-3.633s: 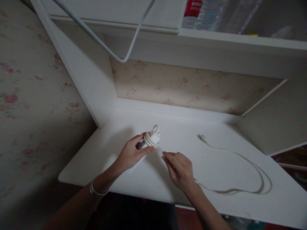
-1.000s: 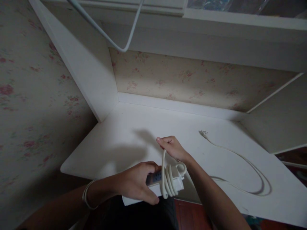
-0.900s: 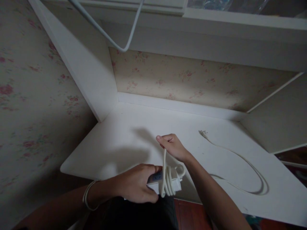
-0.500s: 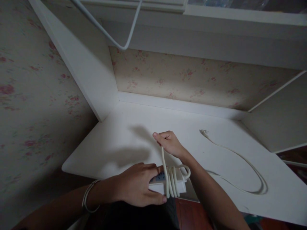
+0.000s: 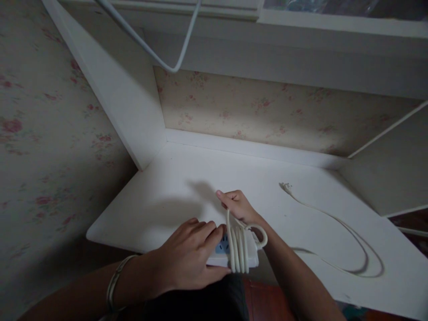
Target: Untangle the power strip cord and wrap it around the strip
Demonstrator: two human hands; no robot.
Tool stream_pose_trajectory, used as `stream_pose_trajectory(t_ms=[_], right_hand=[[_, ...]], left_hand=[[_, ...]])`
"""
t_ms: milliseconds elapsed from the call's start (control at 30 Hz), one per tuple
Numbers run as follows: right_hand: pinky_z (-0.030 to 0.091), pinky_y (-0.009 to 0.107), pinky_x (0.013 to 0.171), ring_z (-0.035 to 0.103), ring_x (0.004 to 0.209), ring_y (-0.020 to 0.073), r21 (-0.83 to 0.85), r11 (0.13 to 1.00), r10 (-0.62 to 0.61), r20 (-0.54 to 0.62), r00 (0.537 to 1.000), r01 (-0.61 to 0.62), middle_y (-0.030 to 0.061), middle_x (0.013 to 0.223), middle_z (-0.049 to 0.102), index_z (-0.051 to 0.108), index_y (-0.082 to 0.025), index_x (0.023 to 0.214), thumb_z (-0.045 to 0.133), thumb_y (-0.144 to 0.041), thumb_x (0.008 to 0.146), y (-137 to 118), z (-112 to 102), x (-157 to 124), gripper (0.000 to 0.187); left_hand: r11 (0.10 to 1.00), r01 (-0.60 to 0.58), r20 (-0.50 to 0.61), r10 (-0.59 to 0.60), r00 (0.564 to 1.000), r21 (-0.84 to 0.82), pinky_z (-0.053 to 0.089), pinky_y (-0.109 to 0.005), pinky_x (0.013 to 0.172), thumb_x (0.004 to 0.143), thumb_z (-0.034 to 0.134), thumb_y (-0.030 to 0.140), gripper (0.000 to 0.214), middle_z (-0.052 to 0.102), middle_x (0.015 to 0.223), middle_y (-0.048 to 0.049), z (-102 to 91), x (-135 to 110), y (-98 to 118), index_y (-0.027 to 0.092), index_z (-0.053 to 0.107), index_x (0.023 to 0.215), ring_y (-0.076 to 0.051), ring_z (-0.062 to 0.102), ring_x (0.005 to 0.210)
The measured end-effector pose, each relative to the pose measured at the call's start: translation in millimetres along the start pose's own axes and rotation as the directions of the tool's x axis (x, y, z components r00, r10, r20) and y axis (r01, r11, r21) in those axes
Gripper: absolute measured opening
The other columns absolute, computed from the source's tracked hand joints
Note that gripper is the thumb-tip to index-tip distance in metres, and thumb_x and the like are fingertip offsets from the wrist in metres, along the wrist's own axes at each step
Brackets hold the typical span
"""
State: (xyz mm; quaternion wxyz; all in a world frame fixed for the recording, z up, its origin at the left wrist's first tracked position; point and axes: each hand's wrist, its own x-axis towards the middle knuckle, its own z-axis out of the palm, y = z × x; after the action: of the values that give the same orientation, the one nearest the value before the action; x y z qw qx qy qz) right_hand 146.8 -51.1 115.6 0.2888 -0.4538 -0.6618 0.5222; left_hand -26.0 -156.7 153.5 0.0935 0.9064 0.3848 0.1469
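Note:
A white power strip (image 5: 253, 255) with blue socket faces is held near the desk's front edge. My left hand (image 5: 194, 256) grips its left end, thumb along the near side and fingers over the top. Several turns of the cream cord (image 5: 239, 249) wrap round the strip's right part, and a loop of cord leaves its right end. My right hand (image 5: 238, 205) is closed on the cord just beyond the strip, pulling a length up from the turns. The cord's far part lies in a wide curve on the desk, ending in a plug (image 5: 286, 186).
The white desk (image 5: 187, 165) has a side panel (image 5: 110, 89) at left and a shelf (image 5: 284, 62) above. A grey-white cable (image 5: 174, 69) hangs down in front of the shelf. Floral wallpaper (image 5: 43, 178) covers the wall. Reddish floor (image 5: 267, 301) shows below.
My right hand has shifted slightly nearer and to the right with the cord. The strip has tilted a little, showing more of the blue sockets. The cord's curve on the desk has moved outward.

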Motion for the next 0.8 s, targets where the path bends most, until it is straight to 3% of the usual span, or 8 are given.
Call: stream_pose_trajectory(t_ms=[233,400,533,600,667,733,800], right_hand=[[0.023,0.024,0.043,0.030,0.043,0.0073,0.203,0.958,0.206,0.011,0.979,-0.204,-0.0055,0.045,0.035,0.043,-0.018,0.052,0.050,-0.075,0.074,25,7,-18,0.062],[0.037,0.025,0.050,0.042,0.048,0.0104,0.246,0.946,0.169,0.184,0.968,-0.212,-0.0024,0.051,0.045,0.046,-0.018,0.057,0.040,-0.073,0.081,37,3,-39,0.060],[0.040,0.024,0.049,0.050,0.045,0.0115,0.009,0.972,0.210,0.410,0.888,-0.234,-0.0011,0.056,0.055,0.056,-0.017,0.077,0.031,-0.065,0.089,30,2,-59,0.055],[0.038,0.023,0.047,0.049,0.044,0.0109,-0.149,0.974,0.218,0.446,0.868,-0.168,-0.0017,0.059,0.057,0.055,-0.018,0.086,0.029,-0.061,0.092,22,5,-68,0.051],[0.037,0.023,0.051,0.054,0.053,0.0125,-0.349,0.937,0.136,0.375,0.917,0.004,0.0004,0.064,0.059,0.055,-0.019,0.084,0.031,-0.055,0.095,14,12,-74,0.045],[0.035,0.025,0.055,0.058,0.061,0.0157,-0.567,0.813,0.020,0.262,0.965,0.137,0.0035,0.067,0.062,0.056,-0.019,0.082,0.033,-0.048,0.097,7,19,-78,0.040],[0.031,0.027,0.055,0.061,0.061,0.0181,-0.715,0.674,-0.061,0.194,0.979,0.184,0.0049,0.068,0.065,0.056,-0.019,0.086,0.034,-0.043,0.098,2,24,-80,0.035]], left_hand=[[0.989,0.019,-0.024,-0.015,1.000,0.146,0.046,-0.044,0.080,0.078,0.060,0.042,0.046,0.062,0.098,-0.0091,-3.8,2,-9,0.016,0.050,0.114,-0.027,0.059,0.086],[0.983,0.041,-0.023,-0.037,0.999,0.180,0.045,-0.044,0.080,0.077,0.062,0.038,0.043,0.060,0.098,-0.0083,-12.6,8,-13,0.017,0.050,0.113,-0.027,0.057,0.088],[0.969,0.168,-0.099,-0.152,0.983,0.179,0.047,-0.040,0.082,0.079,0.060,0.037,0.038,0.058,0.102,-0.0086,-13.4,16,-26,0.019,0.049,0.110,-0.026,0.057,0.093],[0.949,0.257,-0.135,-0.235,0.963,0.184,0.048,-0.038,0.081,0.080,0.058,0.037,0.035,0.058,0.102,-0.0081,-10.2,20,-34,0.020,0.049,0.110,-0.025,0.058,0.094],[0.924,0.332,-0.152,-0.306,0.940,0.192,0.049,-0.036,0.080,0.081,0.057,0.034,0.034,0.059,0.101,-0.0076,-5.4,23,-42,0.020,0.048,0.110,-0.025,0.059,0.092],[0.907,0.365,-0.143,-0.341,0.929,0.209,0.049,-0.035,0.079,0.082,0.056,0.032,0.033,0.061,0.098,-0.0077,-0.1,24,-49,0.019,0.048,0.111,-0.024,0.061,0.090],[0.898,0.370,-0.125,-0.349,0.929,0.238,0.048,-0.037,0.080,0.082,0.056,0.029,0.032,0.063,0.096,-0.0084,4.9,24,-56,0.018,0.049,0.112,-0.025,0.062,0.089]])
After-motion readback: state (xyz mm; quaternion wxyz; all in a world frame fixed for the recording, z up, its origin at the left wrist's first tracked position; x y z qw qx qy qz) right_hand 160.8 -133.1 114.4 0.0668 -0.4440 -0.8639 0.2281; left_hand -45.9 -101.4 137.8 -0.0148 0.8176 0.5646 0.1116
